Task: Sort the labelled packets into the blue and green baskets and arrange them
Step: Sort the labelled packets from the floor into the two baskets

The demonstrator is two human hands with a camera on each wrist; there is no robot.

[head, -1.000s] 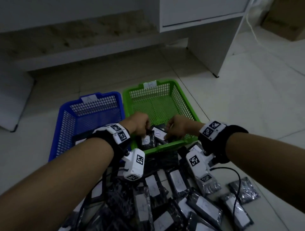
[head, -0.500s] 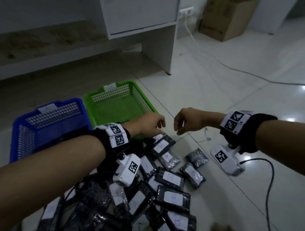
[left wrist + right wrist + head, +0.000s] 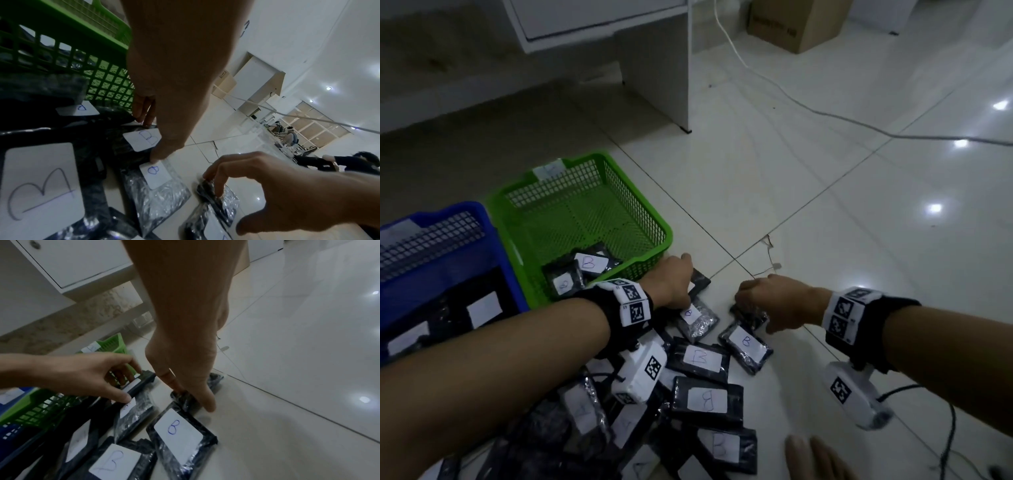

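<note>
Packets [image 3: 705, 359] mostly unsorted on my floor — two B's in the green basket [image 3: 654, 219], several in the blue basket [image 3: 493, 246]. Left hand [image 3: 671, 284] and right hand [image 3: 774, 301] each pinch another.

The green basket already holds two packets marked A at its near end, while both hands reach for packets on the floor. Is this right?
One detail is wrong: the two packets in the green basket are marked B, not A, as the head view shows. The rest stands: they lie at its near end, and the left hand and right hand are down at packets on the floor.
</note>
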